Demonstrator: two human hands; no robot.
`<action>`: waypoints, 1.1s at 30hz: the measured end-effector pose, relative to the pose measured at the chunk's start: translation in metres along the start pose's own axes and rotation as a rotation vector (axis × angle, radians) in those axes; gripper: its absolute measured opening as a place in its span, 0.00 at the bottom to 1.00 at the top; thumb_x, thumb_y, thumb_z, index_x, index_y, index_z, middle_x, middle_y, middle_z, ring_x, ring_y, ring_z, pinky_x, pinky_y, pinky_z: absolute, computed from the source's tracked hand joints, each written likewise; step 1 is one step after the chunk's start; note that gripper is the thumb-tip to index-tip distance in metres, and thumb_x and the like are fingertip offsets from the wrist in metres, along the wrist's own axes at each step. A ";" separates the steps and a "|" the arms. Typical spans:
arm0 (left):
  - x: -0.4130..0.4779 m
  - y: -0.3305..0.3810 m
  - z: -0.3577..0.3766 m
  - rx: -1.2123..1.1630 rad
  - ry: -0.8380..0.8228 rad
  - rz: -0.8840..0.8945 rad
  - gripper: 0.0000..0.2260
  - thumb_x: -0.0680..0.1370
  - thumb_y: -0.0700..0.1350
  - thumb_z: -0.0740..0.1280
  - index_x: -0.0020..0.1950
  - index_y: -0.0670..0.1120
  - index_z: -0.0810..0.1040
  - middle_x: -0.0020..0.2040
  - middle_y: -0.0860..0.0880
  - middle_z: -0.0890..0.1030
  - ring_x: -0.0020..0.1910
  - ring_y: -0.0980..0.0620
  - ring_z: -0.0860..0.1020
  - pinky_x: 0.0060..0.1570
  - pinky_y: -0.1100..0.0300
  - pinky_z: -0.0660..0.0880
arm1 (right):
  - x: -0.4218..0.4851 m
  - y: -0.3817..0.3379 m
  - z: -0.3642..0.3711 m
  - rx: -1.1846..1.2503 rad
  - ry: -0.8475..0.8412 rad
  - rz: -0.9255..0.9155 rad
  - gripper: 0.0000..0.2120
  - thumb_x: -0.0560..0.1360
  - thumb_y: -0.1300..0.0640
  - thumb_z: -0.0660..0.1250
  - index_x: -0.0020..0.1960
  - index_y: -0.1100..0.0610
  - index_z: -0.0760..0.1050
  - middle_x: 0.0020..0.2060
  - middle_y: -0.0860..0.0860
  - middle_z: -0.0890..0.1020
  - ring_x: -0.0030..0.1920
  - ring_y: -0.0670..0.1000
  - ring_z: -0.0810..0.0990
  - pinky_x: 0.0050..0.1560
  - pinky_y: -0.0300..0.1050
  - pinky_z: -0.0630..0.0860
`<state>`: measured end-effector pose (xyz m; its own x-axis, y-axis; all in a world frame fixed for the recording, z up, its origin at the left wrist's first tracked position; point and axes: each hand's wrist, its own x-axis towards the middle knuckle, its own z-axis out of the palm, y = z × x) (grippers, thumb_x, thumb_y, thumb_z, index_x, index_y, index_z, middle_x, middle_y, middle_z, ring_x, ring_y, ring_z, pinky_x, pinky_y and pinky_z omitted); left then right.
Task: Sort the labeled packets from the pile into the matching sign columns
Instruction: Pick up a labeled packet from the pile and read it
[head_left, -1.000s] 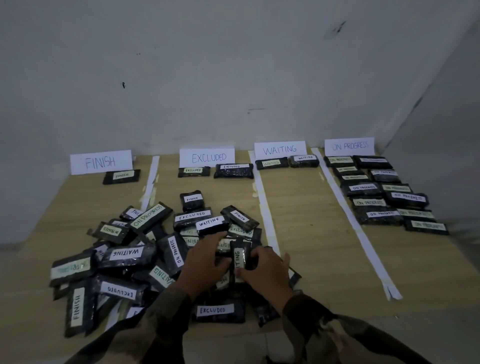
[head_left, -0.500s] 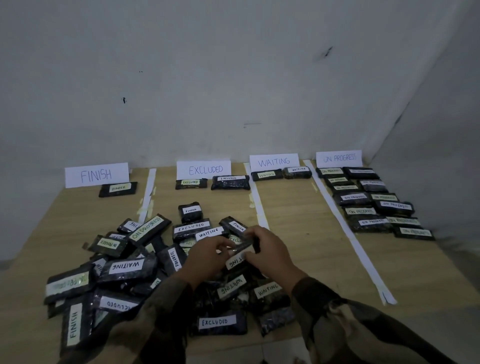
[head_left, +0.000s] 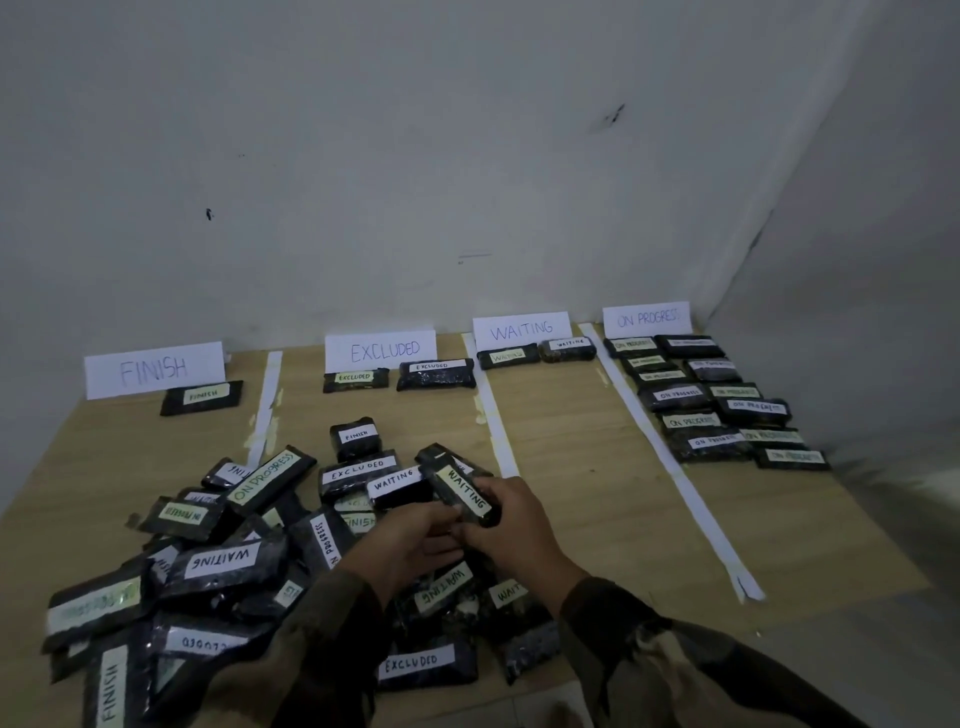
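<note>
WAITING packet (head_left: 462, 493): held up off the table (head_left: 597, 509), label upward and readable, in front of the WAITING sign (head_left: 521, 330) and somewhat to its left, well apart from it.
Right hand (head_left: 514, 525): fingers curled round the packet's near end. The thumb is hidden.
Left hand (head_left: 410, 540): fingers curled in at the same near end, touching the right. We judge it shares the hold.
Pile (head_left: 218, 566): dark labelled packets heaped and overlapping, in front of the WAITING sign and well to its left.
Sorted packets (head_left: 508, 357): two lie side by side just in front of the WAITING sign, labels up.
Paper strips (head_left: 496, 431): one runs forward from each side of the WAITING sign and bounds its column.
Step in hand: we judge the label has been read and the carry to the column comes next.
Doing it well: we let one hand take the packet and bring it towards the WAITING sign. We lay it flat just in front of the two sorted packets, label up, square to them and between the strips.
Watch for: loose packets dragged along, and an edge left lying across a strip.
</note>
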<state>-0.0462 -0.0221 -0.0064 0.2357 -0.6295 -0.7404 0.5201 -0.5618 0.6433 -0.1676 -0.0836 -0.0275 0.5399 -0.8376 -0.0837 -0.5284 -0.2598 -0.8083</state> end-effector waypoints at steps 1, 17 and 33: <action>0.002 0.001 0.004 0.027 -0.005 0.004 0.02 0.77 0.38 0.65 0.47 0.43 0.78 0.42 0.45 0.80 0.46 0.46 0.79 0.49 0.53 0.75 | 0.001 0.002 -0.004 -0.023 0.000 -0.005 0.27 0.68 0.54 0.74 0.65 0.55 0.73 0.54 0.52 0.74 0.55 0.50 0.77 0.53 0.40 0.74; 0.070 0.031 0.050 1.171 0.243 0.632 0.20 0.75 0.46 0.66 0.67 0.48 0.69 0.64 0.48 0.72 0.62 0.50 0.71 0.60 0.57 0.70 | 0.096 0.066 -0.112 -0.537 -0.063 -0.063 0.26 0.69 0.60 0.69 0.66 0.54 0.68 0.59 0.52 0.69 0.54 0.56 0.76 0.51 0.47 0.75; 0.181 0.069 0.126 1.431 0.333 0.787 0.24 0.76 0.53 0.63 0.71 0.51 0.65 0.69 0.51 0.69 0.67 0.52 0.67 0.64 0.56 0.67 | 0.239 0.138 -0.177 -0.880 -0.063 -0.243 0.25 0.71 0.56 0.66 0.67 0.52 0.69 0.58 0.53 0.75 0.58 0.56 0.72 0.56 0.50 0.68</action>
<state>-0.0710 -0.2428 -0.0712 0.3089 -0.9494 -0.0562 -0.8799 -0.3077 0.3620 -0.2275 -0.4049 -0.0560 0.7227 -0.6908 -0.0224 -0.6903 -0.7197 -0.0738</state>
